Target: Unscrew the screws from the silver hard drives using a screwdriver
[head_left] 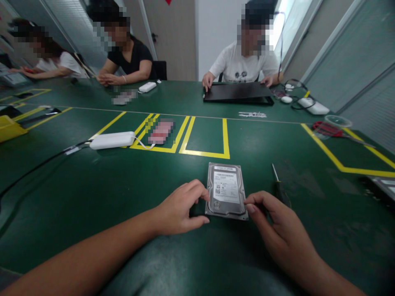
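A silver hard drive (pixel 226 187) with a white printed label lies flat on the green table, label side up. At its left edge is my left hand (pixel 183 207), with fingertips against the side and the thumb spread apart near the lower left corner. My right hand (pixel 277 226) has its thumb and index finger pinched together at the drive's lower right edge. Its other fingers are partly hidden. Just beyond the right hand lies a screwdriver (pixel 279 185) with a dark handle, its metal tip pointing away from me.
Yellow tape (pixel 205 154) marks rectangles on the table. A white power bank (pixel 112 140) with a cable lies left; a dark-edged device (pixel 381 189) sits far right. Red-handled scissors (pixel 328 129) lie by a clear lid (pixel 338 121). Across, a person handles a black panel (pixel 237 92); others sit left.
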`<state>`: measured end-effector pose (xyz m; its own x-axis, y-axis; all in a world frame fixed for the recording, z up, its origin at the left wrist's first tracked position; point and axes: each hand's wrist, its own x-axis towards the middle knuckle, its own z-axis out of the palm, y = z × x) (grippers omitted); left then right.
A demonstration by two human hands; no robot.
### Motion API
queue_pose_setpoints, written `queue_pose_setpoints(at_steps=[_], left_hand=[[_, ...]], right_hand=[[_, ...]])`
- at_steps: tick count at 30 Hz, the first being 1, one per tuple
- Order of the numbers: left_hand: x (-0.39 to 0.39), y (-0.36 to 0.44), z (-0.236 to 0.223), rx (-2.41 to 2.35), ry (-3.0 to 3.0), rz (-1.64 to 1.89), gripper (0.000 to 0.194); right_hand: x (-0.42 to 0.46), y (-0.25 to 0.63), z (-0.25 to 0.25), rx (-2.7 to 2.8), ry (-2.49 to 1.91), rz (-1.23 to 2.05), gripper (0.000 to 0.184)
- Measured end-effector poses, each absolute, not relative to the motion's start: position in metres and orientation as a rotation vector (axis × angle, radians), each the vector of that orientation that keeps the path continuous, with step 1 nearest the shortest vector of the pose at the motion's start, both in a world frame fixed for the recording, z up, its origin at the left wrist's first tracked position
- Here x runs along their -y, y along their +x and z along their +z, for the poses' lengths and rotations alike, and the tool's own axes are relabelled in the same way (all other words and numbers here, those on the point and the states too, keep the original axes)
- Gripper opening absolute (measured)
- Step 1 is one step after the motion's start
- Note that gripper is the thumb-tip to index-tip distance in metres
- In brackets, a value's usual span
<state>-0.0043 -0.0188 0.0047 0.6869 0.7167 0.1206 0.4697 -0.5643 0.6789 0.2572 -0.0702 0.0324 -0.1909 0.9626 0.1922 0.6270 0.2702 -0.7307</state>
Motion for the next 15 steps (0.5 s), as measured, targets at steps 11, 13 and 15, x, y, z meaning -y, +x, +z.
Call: queue_pose_setpoints(at_steps=[11, 13, 15], left_hand=[[0.021, -0.002, 0.003, -0.826, 2.286, 0.696, 0.032], [0.021, -0.001, 0.004, -0.782, 2.351, 0.763, 0.028], [0.021, 0.001, 0.006, -0.726, 2.458, 0.836, 0.021]], right_hand=[[0.070, 0.271, 0.018, 1.901, -1.429, 0.666, 0.018], [0.070, 0.271, 0.018, 1.899, -1.416, 0.674, 0.017], [0.071, 0.271, 0.019, 1.899, -1.397, 0.674, 0.017]])
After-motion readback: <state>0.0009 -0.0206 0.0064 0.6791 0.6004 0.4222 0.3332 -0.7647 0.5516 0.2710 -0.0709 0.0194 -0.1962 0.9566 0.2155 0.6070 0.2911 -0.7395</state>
